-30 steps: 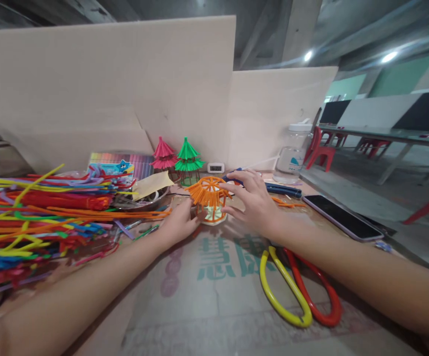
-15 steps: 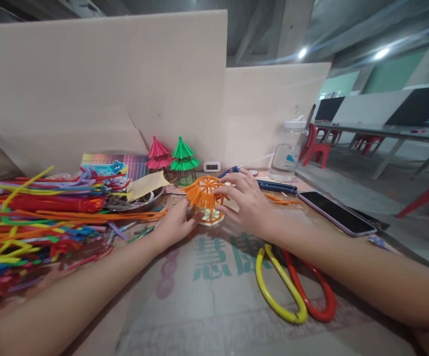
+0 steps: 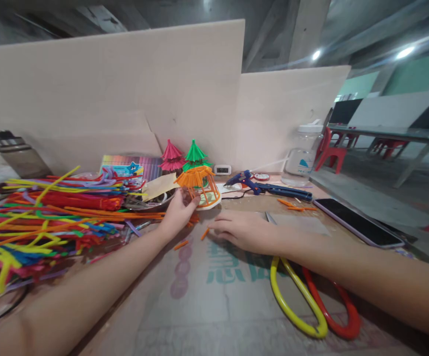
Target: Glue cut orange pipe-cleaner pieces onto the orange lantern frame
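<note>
My left hand (image 3: 179, 213) is closed around the side of a small pavilion model (image 3: 202, 184) made of orange pipe cleaners. The model has a fringed roof, thin posts and a pale base, and it is tilted. Low over the table, my right hand (image 3: 242, 231) has its fingers bent together at a short orange pipe-cleaner piece (image 3: 204, 234). Another short orange piece (image 3: 181, 245) lies on the tabletop to the left. Under my right forearm rest scissors (image 3: 299, 301) with one yellow and one red handle loop.
Bundled pipe cleaners (image 3: 69, 207) cover the left side. Red (image 3: 172, 155) and green (image 3: 195, 152) roofed models stand behind, near a small digital clock (image 3: 222, 170). A blue glue gun (image 3: 246, 182), pliers-like tool (image 3: 284, 190), phone (image 3: 357, 221) and water bottle (image 3: 299, 155) are at right.
The orange model has tipped and been lifted slightly in my left hand. My right hand has left its roof and come down toward me. Short orange pieces now show on the table.
</note>
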`<state>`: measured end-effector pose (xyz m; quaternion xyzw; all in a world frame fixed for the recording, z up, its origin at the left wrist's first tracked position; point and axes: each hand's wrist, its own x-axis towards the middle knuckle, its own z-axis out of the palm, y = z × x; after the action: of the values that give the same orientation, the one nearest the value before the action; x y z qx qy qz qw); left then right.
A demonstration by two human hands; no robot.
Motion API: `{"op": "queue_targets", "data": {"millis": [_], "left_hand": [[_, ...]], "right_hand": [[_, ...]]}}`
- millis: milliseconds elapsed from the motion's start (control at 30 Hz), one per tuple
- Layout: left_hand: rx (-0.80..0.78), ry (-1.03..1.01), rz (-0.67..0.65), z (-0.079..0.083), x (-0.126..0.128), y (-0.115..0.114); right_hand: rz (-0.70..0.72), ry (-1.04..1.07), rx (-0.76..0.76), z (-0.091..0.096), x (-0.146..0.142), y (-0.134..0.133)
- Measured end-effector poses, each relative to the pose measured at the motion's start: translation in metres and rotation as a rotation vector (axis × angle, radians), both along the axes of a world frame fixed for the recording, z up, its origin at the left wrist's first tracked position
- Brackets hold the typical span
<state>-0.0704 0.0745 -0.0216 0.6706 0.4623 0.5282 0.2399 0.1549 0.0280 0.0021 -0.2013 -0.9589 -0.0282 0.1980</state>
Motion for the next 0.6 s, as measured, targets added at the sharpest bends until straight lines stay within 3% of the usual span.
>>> {"op": "queue_targets", "data": {"millis": [200,333,433,500,600], "left_hand": [[0.025,0.043,-0.032,-0.001,0.002,-0.003],[0.005,0.063,-0.083,-0.006,0.000,0.000],[0.000,0.089,-0.110,-0.010,0.000,0.000],[-0.007,0.119,-0.121,-0.011,0.001,-0.002],[0.006,0.192,-0.090,-0.012,0.001,-0.005]], "right_hand": [[0.079,-0.124,0.155,-0.002,-0.024,-0.001],[0.067,0.086,0.244,0.007,-0.008,0.006],[-0.200,0.387,0.144,0.009,0.024,0.033],[-0.516,0.552,-0.049,0.005,0.048,0.058],[-0.687,0.631,-0.105,-0.007,0.072,0.094]]}}
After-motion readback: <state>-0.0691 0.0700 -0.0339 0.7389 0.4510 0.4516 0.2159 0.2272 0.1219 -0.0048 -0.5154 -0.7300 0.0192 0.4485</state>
